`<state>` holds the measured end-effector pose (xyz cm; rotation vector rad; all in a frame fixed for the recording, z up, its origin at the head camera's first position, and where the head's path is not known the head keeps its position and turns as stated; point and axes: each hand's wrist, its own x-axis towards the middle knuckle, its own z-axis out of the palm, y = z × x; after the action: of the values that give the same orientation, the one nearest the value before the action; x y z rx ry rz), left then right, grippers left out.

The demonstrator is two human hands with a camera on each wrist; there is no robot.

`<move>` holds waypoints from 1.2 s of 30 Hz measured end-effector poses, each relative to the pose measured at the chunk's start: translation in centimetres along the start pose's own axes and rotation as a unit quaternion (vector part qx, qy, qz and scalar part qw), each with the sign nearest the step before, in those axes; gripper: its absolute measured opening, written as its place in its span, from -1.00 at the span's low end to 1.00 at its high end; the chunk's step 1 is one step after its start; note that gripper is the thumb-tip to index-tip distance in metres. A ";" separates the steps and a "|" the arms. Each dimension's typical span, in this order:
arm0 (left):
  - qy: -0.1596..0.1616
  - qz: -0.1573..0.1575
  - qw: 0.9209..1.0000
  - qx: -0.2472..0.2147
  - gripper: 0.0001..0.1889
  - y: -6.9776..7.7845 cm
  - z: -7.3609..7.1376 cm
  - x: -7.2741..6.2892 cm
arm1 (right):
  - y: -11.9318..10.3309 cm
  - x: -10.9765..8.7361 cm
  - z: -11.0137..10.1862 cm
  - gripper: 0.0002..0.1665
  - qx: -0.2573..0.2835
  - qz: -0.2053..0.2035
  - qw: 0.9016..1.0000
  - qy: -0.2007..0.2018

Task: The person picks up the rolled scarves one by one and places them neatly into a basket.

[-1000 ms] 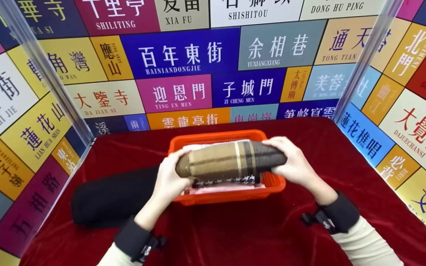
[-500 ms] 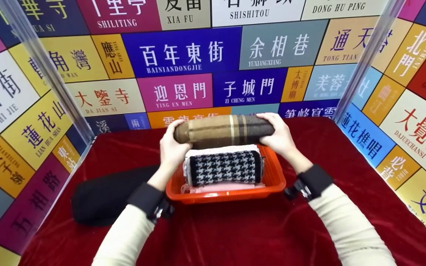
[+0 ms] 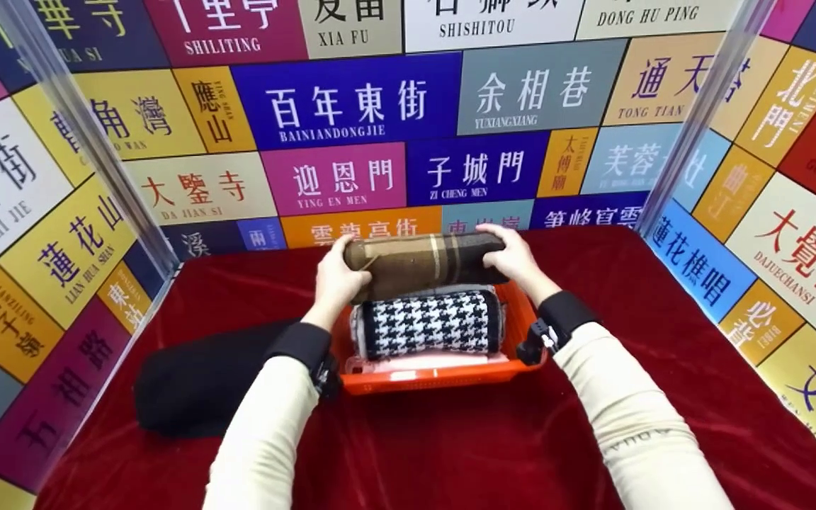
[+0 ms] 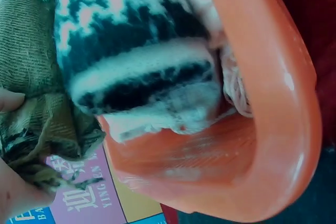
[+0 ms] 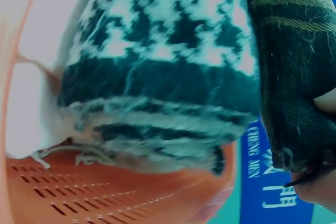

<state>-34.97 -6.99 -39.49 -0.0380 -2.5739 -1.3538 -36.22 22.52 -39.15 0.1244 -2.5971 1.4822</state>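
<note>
Plaid roll held by its ends at the basket's far side.
The left hand [image 3: 339, 282] grips the brown end of the plaid roll [image 3: 408, 268], the right hand [image 3: 516, 261] its dark end; whether it clears the basket [image 3: 436, 380] or rests on the hidden far rim is hard to tell. Held only there, it could sag or loosen mid-length, and the loose fringe [image 4: 63, 179] (by the left thumb) might snag on the rim. Its long axis runs left to right, near level, roughly parallel to the houndstooth roll [image 3: 429, 322].
</note>
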 end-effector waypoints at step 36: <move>-0.191 -0.025 0.960 0.204 -0.37 -3.3 2.4 -0.1 | 13.3 5.4 4.1 -0.19 -0.087 -0.016 0.976 -0.199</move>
<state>-35.76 -6.91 -43.47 -0.1797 -3.1497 -0.8693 -43.79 25.75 -51.61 0.4879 -3.0043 1.3223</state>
